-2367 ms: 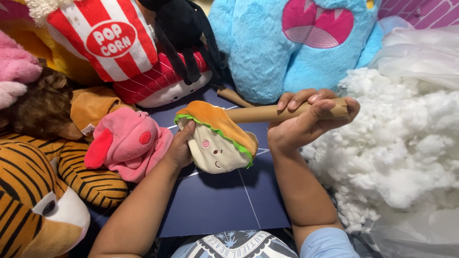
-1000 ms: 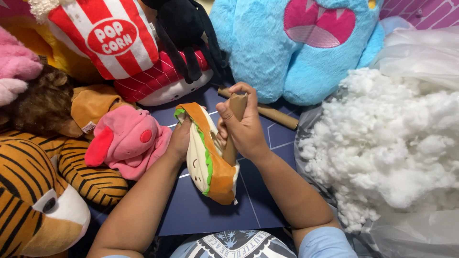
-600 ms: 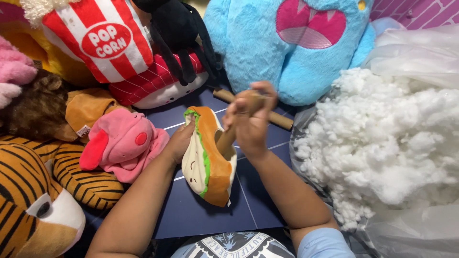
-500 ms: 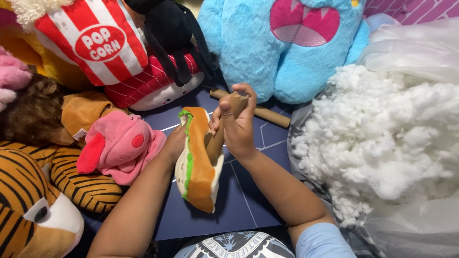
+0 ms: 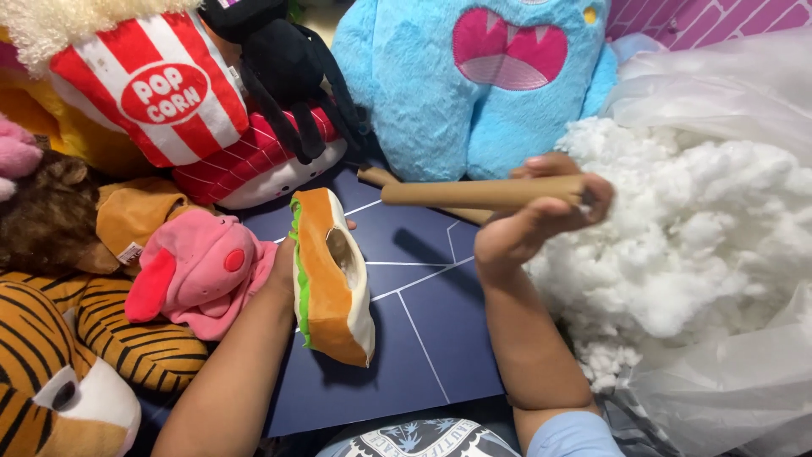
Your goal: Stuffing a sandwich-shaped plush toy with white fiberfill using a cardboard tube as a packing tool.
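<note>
- A burger plush [image 5: 330,275] is held on its edge by the left hand [image 5: 283,258], which is clamped on its back; an open seam slit faces right.
- The plush is stood on a dark blue mat [image 5: 423,338] marked with pale lines.
- Left of the burger plush, a pink plush [image 5: 199,271] is touched by the same hand.
- Below and left of the burger plush, a tiger plush [image 5: 68,372] is seen.
- Right of the burger plush, a wooden stick [image 5: 482,192] is gripped level by the right hand [image 5: 541,224], which is closed round its right end.
- The two hands are kept well apart.
- Right of the burger plush, beyond the right hand, white stuffing [image 5: 677,245] is piled in a clear plastic bag [image 5: 736,93].
- Behind the burger plush, a second stick [image 5: 376,176] is laid on the mat.
- Farther behind the burger plush, a striped popcorn plush [image 5: 161,93], a black plush [image 5: 288,68] and a blue monster plush [image 5: 474,85] are ranged.
</note>
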